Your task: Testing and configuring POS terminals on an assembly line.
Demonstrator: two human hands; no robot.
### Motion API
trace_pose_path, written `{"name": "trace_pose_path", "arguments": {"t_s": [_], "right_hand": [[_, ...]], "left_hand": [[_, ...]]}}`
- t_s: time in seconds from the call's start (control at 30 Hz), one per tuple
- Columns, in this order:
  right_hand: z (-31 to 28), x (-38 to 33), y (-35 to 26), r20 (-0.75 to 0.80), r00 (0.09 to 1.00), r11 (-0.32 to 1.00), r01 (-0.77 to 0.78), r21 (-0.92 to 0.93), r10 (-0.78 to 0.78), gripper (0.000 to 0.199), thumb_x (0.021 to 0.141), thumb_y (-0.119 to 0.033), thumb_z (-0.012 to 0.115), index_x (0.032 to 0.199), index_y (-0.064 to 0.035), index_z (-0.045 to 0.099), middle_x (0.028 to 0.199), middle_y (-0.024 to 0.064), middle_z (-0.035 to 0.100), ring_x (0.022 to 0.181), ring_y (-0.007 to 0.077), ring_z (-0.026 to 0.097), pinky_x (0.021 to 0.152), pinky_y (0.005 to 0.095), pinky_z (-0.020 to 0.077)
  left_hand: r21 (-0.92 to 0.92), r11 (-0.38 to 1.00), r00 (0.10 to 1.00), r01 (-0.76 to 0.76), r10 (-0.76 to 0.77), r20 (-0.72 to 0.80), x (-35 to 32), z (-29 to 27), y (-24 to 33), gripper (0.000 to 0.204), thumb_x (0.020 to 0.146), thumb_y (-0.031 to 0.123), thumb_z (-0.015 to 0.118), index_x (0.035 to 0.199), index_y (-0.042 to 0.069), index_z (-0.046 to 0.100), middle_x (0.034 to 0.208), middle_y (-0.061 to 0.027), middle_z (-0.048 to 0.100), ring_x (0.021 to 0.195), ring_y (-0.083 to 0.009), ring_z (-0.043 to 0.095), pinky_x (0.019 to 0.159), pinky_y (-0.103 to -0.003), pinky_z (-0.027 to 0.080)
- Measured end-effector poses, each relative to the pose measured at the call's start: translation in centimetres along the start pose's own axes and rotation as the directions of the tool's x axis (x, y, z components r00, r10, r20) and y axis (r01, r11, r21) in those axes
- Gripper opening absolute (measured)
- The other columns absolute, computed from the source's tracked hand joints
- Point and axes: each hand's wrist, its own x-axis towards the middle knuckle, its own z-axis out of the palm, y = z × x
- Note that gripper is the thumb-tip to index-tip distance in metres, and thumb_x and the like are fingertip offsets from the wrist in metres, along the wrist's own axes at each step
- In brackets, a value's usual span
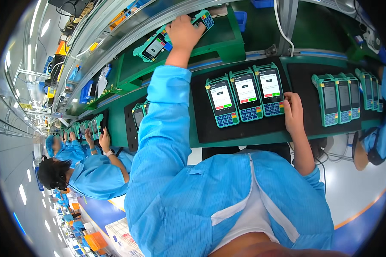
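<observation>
My left hand (184, 34) reaches up to the green raised shelf, its fingers closed over a card payment terminal (207, 19) whose keypad shows beside my thumb. Another payment terminal (153, 48) with a lit screen lies on the shelf left of my wrist. Three green-framed payment terminals stand in a row on a black mat: a left one (221, 100), a middle one (246, 96) and a right one (269, 90), all with white screens lit. My right hand (294, 113), fingers loosely bent and holding nothing, is at the right edge of the right terminal; contact is hard to tell.
More terminals (336, 100) sit on a black mat to the right. The green shelf (227, 38) rises behind the row, with a blue bin (240, 20) at its end. Metal posts and a white cable (283, 25) stand beyond. Co-workers in blue (96, 175) work at the left.
</observation>
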Motion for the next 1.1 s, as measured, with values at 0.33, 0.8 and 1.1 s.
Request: {"name": "trace_pose_path", "arguments": {"t_s": [0.33,0.8,1.1], "right_hand": [[-0.3,0.3,0.4,0.006,0.999,0.999,0.040,0.015,-0.040,0.028,0.095,-0.022,0.051,0.108,0.0025,0.054,0.090,0.0120,0.051,0.080,0.0225,0.052,0.074,0.0321,0.0434],[0.2,-0.3,2.0,-0.023,1.000,0.997,-0.022,-0.077,0.020,0.029,0.099,-0.022,0.044,0.109,0.0003,0.060,0.099,0.0127,0.059,0.095,0.0235,0.057,0.086,0.0330,0.0438],[0.6,0.0,3.7,-0.070,0.997,0.995,-0.034,-0.095,0.027,0.030,0.099,-0.021,0.044,0.110,0.0012,0.060,0.102,0.0124,0.061,0.096,0.0208,0.059,0.088,0.0320,0.0442]], "left_hand": [[-0.529,0.820,0.967,0.217,-0.106,0.233,-1.8,-0.7,-9.1,0.045,0.098,0.039,0.046,0.105,-0.001,0.066,0.096,-0.0202,0.067,0.095,-0.0352,0.062,0.086,-0.038,0.046],[-0.240,0.958,0.988,0.155,-0.148,0.047,-10.0,-21.9,-13.0,0.068,0.101,0.049,0.027,0.083,0.002,0.072,0.073,-0.0089,0.069,0.070,-0.0199,0.063,0.071,-0.032,0.047],[-0.050,0.818,0.630,0.572,-0.400,0.666,-17.9,-32.8,-22.6,0.056,0.102,0.045,0.037,0.080,0.000,0.063,0.072,-0.0036,0.057,0.067,-0.0121,0.051,0.066,-0.028,0.042]]}}
